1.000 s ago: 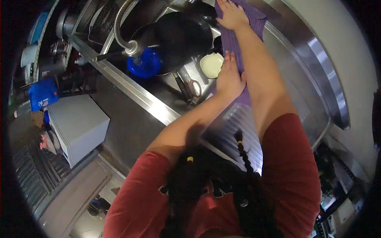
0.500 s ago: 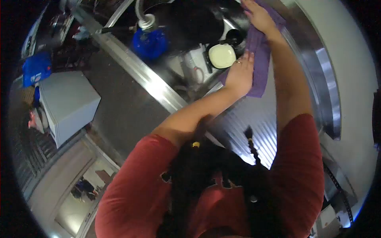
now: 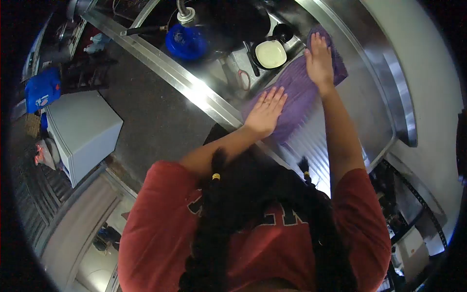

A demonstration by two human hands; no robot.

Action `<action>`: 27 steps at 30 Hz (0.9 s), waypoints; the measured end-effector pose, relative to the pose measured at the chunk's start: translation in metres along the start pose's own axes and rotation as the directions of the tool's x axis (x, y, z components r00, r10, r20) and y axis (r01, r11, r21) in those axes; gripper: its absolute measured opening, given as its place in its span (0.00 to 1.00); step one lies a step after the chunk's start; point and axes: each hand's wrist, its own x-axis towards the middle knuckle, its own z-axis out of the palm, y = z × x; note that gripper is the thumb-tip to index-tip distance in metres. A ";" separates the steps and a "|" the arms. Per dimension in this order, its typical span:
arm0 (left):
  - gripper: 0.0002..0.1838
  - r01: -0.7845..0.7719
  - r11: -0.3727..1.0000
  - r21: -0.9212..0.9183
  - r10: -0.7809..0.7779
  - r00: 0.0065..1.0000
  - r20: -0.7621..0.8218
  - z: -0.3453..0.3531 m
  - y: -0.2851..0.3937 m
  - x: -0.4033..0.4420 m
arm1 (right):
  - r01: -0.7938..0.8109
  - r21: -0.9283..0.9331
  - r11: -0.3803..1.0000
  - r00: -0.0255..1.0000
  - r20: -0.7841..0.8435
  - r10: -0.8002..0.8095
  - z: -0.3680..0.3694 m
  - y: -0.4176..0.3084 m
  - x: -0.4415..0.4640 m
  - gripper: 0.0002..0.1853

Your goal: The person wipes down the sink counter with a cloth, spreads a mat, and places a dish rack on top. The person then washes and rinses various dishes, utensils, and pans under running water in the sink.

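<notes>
There are two hands (image 3: 265, 114), one purple cloth (image 3: 295, 100), one blue bowl (image 3: 186, 45), one cream dish (image 3: 271, 54), one pair of scissors (image 3: 241, 72), two yellow hair ties (image 3: 216, 176) and one blue bag (image 3: 43, 89).

a white boxy unit (image 3: 85, 124) stands on dark floor (image 3: 146, 109) at left, a pale wall (image 3: 433, 97) at right.

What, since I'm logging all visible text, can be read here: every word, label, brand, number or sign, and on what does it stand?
Nothing can be quoted as a whole word.
Shirt: large pale-edged letters across the chest, partly covered by hair; no word can be made out.
Blue bag: a small white mark, too small and blurred to read.
Cloth: no lettering shows.
</notes>
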 end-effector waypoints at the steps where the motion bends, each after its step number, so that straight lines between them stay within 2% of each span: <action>1: 0.33 0.005 1.000 -0.026 -0.005 1.000 0.004 0.000 -0.003 -0.012 | -0.016 0.039 0.999 1.000 -0.001 0.016 -0.003 -0.010 -0.012 0.32; 5: 0.33 -0.022 0.999 0.032 0.021 0.999 0.040 -0.010 -0.018 -0.047 | -0.098 0.029 0.995 0.992 0.076 0.096 -0.009 -0.051 -0.047 0.34; 7: 0.33 0.007 0.990 0.140 -0.021 0.995 0.099 -0.020 -0.027 -0.067 | -0.094 0.024 0.995 0.993 0.074 0.092 -0.013 -0.073 -0.066 0.34; 10: 0.32 0.021 0.997 0.074 -0.027 0.996 0.084 -0.043 -0.042 -0.092 | -0.094 0.047 0.994 0.990 0.110 0.089 -0.024 -0.116 -0.097 0.36; 13: 0.33 0.055 0.997 0.046 -0.059 0.994 0.093 -0.056 -0.066 -0.110 | -0.076 0.134 0.988 0.981 0.188 0.050 -0.026 -0.157 -0.139 0.39; 16: 0.32 0.075 0.989 0.128 -0.090 0.989 0.116 -0.077 -0.089 -0.124 | -0.029 0.240 0.970 0.979 0.205 -0.022 -0.018 -0.192 -0.187 0.41; 18: 0.31 0.065 0.985 0.159 -0.081 0.992 0.095 -0.092 -0.111 -0.129 | -0.102 0.265 0.959 0.869 0.492 -0.044 -0.034 -0.218 -0.190 0.42; 19: 0.31 0.056 0.985 0.165 -0.075 0.991 0.113 -0.100 -0.121 -0.131 | -0.099 0.265 0.959 0.877 0.478 -0.042 -0.031 -0.225 -0.191 0.42; 21: 0.30 0.050 0.987 0.151 -0.068 0.991 0.117 -0.117 -0.141 -0.134 | 0.107 0.384 0.917 0.812 0.498 -0.303 -0.017 -0.238 -0.186 0.41; 22: 0.30 0.040 0.987 0.154 -0.058 0.992 0.112 -0.126 -0.154 -0.134 | 0.107 0.378 0.920 0.818 0.492 -0.297 -0.009 -0.245 -0.175 0.41; 24: 0.28 0.062 0.989 0.135 -0.076 0.992 0.101 -0.149 -0.186 -0.133 | 0.253 0.474 0.843 0.771 0.428 -0.472 0.006 -0.267 -0.147 0.40; 25: 0.33 0.043 0.984 0.174 -0.057 0.996 0.073 -0.155 -0.206 -0.134 | 0.248 0.462 0.851 0.779 0.427 -0.459 0.010 -0.279 -0.131 0.40; 27: 0.33 0.032 0.982 0.184 -0.050 0.994 0.094 -0.175 -0.245 -0.132 | 0.305 0.447 0.841 0.781 0.389 -0.489 0.018 -0.305 -0.097 0.39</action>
